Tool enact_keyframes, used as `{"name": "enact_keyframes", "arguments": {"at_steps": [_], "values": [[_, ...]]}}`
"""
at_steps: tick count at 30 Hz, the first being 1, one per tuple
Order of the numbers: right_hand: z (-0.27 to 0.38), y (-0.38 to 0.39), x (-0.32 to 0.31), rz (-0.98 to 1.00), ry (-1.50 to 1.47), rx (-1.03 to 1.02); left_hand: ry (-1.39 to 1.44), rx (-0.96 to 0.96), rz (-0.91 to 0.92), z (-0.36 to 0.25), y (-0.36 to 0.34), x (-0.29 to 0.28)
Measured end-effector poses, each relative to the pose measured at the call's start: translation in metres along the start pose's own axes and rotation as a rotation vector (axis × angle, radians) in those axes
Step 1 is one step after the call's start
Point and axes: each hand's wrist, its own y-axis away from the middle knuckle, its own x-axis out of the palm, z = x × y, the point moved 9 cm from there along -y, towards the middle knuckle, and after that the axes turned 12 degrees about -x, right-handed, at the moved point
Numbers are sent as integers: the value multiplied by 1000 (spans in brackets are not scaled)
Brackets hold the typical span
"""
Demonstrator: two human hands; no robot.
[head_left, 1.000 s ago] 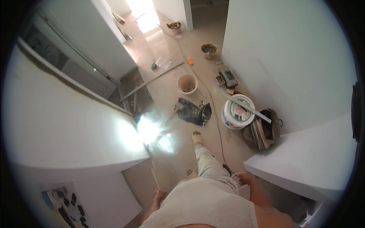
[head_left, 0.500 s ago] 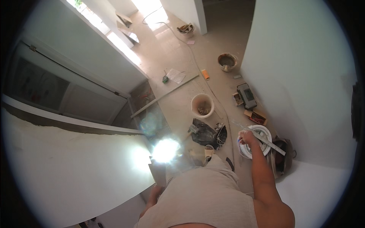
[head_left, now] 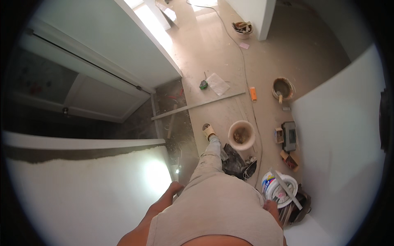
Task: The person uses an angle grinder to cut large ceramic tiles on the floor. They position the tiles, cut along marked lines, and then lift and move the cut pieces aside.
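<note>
At the lower left my left hand [head_left: 176, 187] hangs beside my hip, close to a small bright lamp [head_left: 177, 170]. Its fingers look curled, but whatever they hold, if anything, is too unclear to name. My right hand [head_left: 270, 207] is low by my right hip, partly behind my shirt, beside a white bucket [head_left: 269, 189]; its fingers are hidden. A long flat metal straightedge [head_left: 287, 190] lies slanted across the bucket's top. Next to the bucket sits a dark open bag [head_left: 303, 207].
One sandalled foot [head_left: 209, 131] is forward, by a cream bucket [head_left: 251, 141] and black plastic bag [head_left: 234, 162]. A long bar [head_left: 201, 105] crosses the floor. A cable [head_left: 251, 98], toolbox [head_left: 289, 136] and mortar bucket [head_left: 282, 78] lie farther right; walls flank both sides.
My right hand has drawn back from above the white bucket to my hip, and the straightedge stays on the bucket. One foot has stepped forward; the view has shifted and the lamp glares less.
</note>
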Motion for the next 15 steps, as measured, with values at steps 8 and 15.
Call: {"name": "enact_keyframes", "arguments": {"at_steps": [8,15], "values": [[226,59,157,148,176,-73,181,17,-50,-62,-52,-143],[539,55,159,56,161,-656,529,15,-182,-64,-57,-244]]}}
